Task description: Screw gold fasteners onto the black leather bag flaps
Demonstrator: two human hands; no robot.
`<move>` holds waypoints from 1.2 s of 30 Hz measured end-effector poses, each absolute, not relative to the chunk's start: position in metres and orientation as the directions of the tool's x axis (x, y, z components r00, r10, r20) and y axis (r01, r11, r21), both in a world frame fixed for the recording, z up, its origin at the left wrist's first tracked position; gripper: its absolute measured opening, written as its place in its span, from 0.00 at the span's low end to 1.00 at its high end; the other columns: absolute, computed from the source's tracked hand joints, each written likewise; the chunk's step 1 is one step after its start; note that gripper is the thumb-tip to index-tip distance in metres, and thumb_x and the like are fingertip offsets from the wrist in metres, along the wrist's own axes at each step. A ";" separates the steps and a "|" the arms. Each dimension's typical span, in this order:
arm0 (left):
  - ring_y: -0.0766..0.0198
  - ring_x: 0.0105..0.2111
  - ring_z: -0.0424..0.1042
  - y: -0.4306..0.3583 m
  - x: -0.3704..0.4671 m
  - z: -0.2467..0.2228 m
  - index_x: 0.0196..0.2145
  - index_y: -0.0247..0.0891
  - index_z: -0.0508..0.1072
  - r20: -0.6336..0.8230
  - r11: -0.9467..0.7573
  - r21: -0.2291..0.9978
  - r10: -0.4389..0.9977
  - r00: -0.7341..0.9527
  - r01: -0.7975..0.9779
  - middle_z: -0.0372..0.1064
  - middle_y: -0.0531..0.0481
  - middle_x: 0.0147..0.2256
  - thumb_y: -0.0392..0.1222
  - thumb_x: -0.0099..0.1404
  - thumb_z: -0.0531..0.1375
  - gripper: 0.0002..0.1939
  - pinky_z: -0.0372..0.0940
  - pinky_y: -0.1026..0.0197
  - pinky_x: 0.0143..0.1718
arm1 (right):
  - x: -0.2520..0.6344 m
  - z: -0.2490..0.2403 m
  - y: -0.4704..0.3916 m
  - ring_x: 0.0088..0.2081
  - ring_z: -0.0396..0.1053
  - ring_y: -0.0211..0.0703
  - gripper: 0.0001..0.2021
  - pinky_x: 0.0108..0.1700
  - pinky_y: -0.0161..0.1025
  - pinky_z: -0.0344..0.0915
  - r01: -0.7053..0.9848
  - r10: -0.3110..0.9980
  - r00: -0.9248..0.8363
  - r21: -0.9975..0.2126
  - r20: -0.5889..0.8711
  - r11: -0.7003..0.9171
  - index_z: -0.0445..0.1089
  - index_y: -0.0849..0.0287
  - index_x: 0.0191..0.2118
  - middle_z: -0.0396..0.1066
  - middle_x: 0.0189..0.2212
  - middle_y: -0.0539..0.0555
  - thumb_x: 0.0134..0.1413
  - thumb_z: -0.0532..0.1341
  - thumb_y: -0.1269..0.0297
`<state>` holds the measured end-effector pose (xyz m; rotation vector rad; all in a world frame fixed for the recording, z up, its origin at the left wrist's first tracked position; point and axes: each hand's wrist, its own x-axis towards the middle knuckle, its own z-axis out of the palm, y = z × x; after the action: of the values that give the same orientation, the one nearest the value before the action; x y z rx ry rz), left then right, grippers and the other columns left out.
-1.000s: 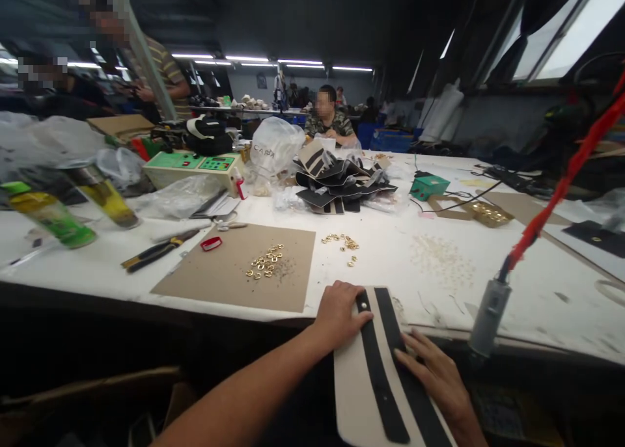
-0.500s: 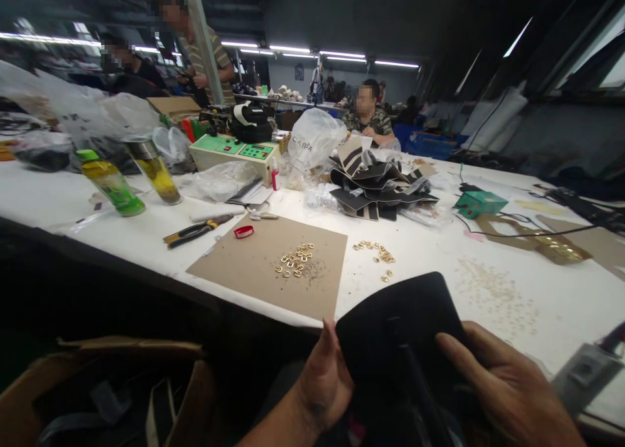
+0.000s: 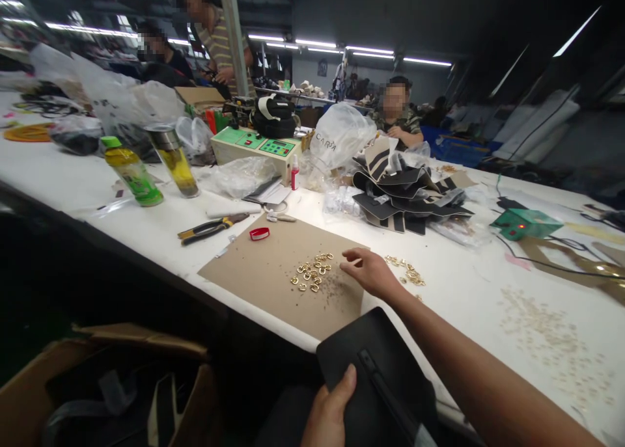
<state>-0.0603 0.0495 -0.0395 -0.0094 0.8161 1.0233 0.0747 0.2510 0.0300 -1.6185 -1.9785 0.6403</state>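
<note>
Grasped a black panel (image 3: 374, 333) in the left hand (image 3: 329, 405), with the thumb on its face beside a black strap (image 3: 390, 395) and the other fingers hidden beneath. Held that panel tilted at the near edge of the worktop (image 3: 459, 258); could not tell whether touching it. Held the right hand (image 3: 368, 271) over the brown board (image 3: 254, 265), with its fingers released and loosely curved, just beside the gold-coloured rings (image 3: 312, 274). Had a red band (image 3: 259, 236) and pliers (image 3: 213, 228) lying farther left.

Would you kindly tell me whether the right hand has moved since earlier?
Yes: against the brown sheet, the right hand has moved forward and leftward, from the black panel to the sheet's right edge.
</note>
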 end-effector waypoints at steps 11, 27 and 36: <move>0.37 0.56 0.77 0.048 -0.056 -0.014 0.53 0.30 0.80 -0.611 0.561 0.376 0.749 0.257 -0.738 0.82 0.34 0.47 0.49 0.63 0.71 0.25 0.67 0.37 0.63 | 0.043 -0.017 0.310 0.44 0.72 0.48 0.07 0.46 0.42 0.66 0.847 0.986 -0.160 -0.507 0.045 0.161 0.80 0.53 0.42 0.77 0.44 0.55 0.62 0.66 0.60; 0.40 0.56 0.77 0.028 -0.041 0.008 0.57 0.31 0.78 -0.560 0.514 0.520 0.808 0.182 -0.682 0.82 0.36 0.49 0.49 0.66 0.70 0.26 0.68 0.41 0.63 | 0.111 0.045 0.214 0.35 0.76 0.42 0.05 0.42 0.39 0.72 0.648 0.934 -0.129 -0.685 0.333 0.333 0.76 0.57 0.37 0.80 0.34 0.53 0.63 0.63 0.65; 0.43 0.50 0.81 0.017 -0.009 0.028 0.53 0.32 0.81 -0.394 0.443 0.755 0.896 0.205 -0.483 0.83 0.39 0.48 0.56 0.63 0.71 0.29 0.73 0.48 0.57 | 0.172 0.067 0.032 0.33 0.76 0.41 0.04 0.37 0.37 0.73 0.571 0.940 0.014 -0.775 0.340 0.272 0.80 0.53 0.39 0.80 0.34 0.50 0.62 0.66 0.64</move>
<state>-0.0094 0.0166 0.0276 0.5361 0.9286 1.0278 0.1717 0.0323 0.0669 -1.4064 -1.6662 0.5297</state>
